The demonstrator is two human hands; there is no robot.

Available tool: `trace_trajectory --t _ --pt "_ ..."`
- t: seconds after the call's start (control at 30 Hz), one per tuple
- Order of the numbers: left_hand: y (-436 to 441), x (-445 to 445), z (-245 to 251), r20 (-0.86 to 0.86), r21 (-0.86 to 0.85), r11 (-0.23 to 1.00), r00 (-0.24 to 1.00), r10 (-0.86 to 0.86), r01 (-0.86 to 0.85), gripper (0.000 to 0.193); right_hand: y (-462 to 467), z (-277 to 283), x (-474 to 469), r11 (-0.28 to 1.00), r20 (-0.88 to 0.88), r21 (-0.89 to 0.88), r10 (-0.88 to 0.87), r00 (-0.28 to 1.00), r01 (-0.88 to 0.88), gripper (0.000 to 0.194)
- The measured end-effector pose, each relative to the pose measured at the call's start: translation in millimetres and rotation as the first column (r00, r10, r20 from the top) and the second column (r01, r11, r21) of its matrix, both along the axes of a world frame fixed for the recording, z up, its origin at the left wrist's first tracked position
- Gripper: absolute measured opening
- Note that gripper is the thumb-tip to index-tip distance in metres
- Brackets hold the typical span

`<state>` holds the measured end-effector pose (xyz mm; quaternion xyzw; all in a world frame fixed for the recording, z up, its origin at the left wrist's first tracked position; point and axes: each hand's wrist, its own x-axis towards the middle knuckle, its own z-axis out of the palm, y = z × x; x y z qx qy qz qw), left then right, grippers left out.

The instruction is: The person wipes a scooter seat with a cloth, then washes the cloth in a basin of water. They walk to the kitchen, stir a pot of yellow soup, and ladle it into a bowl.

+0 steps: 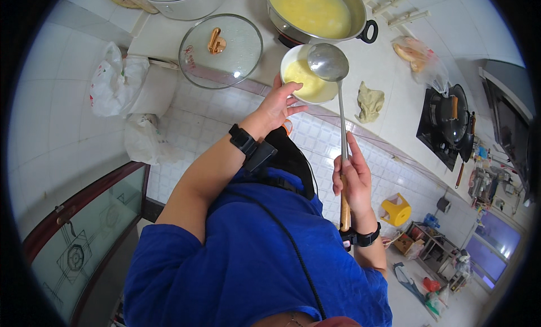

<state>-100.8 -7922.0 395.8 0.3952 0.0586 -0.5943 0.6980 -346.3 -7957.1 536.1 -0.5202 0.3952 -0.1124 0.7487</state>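
My left hand (279, 102) grips a white bowl (328, 97) by its near left side, thumb over the rim. Pale yellow soup or porridge (307, 83) lies in the bowl. In my right hand (354, 180) is the wooden handle of a metal ladle (329, 61). The ladle's head is over the far right part of the bowl; whether it touches the rim I cannot tell. Just beyond the bowl stands a wide steel pot (291, 28) with a black side handle, holding more of the yellow liquid (310, 10).
Left of the pot, a glass lid (236, 63) overhangs the edge of the white counter (270, 52). A crumpled cloth (370, 102) and a bagged food item (416, 58) lie to the right. Farther right is a gas hob (435, 128) with a lidded wok (450, 111). A yellow stool (396, 209) stands on the floor.
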Motion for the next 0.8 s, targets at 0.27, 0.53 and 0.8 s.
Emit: trace_trajectory --t 0.27,0.53,0.8 --pt "23.9 9.7 5.6 0.09 -0.057 0.997 0.995 -0.037 0.043 0.048 -1.3 7.7 -15.3 0.957 0.152 0.291 -0.054 0.987 0.007 0.061" --pt "38.6 14.1 21.9 0.141 -0.066 0.997 0.989 -0.034 0.044 0.042 12.2 15.2 -3.0 0.969 0.106 0.236 0.044 0.993 -0.068 0.059" --pt "30.4 0.1 24.5 0.04 -0.098 0.995 0.999 0.037 -0.033 0.041 22.5 41.7 49.1 0.945 0.047 0.309 0.099 0.994 -0.108 0.056"
